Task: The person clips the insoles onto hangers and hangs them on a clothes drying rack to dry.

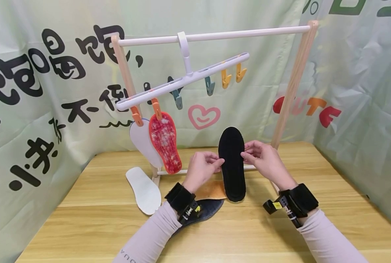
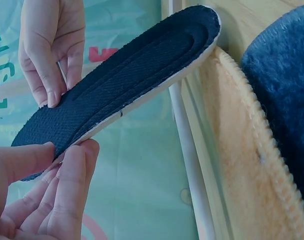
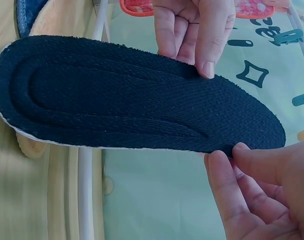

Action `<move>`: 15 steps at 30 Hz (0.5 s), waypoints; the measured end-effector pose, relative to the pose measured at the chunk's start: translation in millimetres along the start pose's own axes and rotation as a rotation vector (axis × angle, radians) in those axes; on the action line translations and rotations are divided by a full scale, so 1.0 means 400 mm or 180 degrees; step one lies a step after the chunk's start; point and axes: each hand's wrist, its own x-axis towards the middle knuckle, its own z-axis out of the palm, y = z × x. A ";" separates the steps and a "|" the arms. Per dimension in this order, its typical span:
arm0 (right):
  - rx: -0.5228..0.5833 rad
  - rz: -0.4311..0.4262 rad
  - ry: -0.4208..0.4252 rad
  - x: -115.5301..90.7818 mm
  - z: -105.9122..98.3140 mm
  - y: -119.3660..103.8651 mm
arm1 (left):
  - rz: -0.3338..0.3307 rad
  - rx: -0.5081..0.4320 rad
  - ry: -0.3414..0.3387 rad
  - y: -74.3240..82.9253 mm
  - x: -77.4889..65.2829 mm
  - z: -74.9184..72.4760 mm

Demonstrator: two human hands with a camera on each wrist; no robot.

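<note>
A black insole (image 1: 233, 164) with a pale edge is held upright above the table, its heel end down. My left hand (image 1: 202, 168) pinches its left edge between thumb and fingers; my right hand (image 1: 267, 160) pinches the right edge at about the same height. Both wrist views show the thumbs on the dark face, with fingers behind. Higher up hangs a tilted white hanger (image 1: 185, 81) with coloured clips. Two orange clips at its low left end grip a pale insole (image 1: 144, 142) and a red patterned insole (image 1: 166, 142).
Two green clips (image 1: 209, 86) and two yellow clips (image 1: 226, 79) on the hanger hold nothing. The hanger hooks over a white rod (image 1: 248, 34) on a wooden stand. On the table (image 1: 93, 204) lie a white insole (image 1: 144, 190), a tan insole (image 1: 210, 190) and a dark fuzzy insole (image 1: 208, 211).
</note>
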 end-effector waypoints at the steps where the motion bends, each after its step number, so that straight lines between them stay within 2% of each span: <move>1: 0.0008 -0.0007 0.0002 0.000 0.001 -0.001 | 0.0007 -0.0003 -0.0001 0.000 0.001 -0.002; 15: 0.0122 -0.0106 0.0022 0.001 0.021 -0.016 | 0.0179 0.0018 -0.0078 0.013 -0.003 -0.042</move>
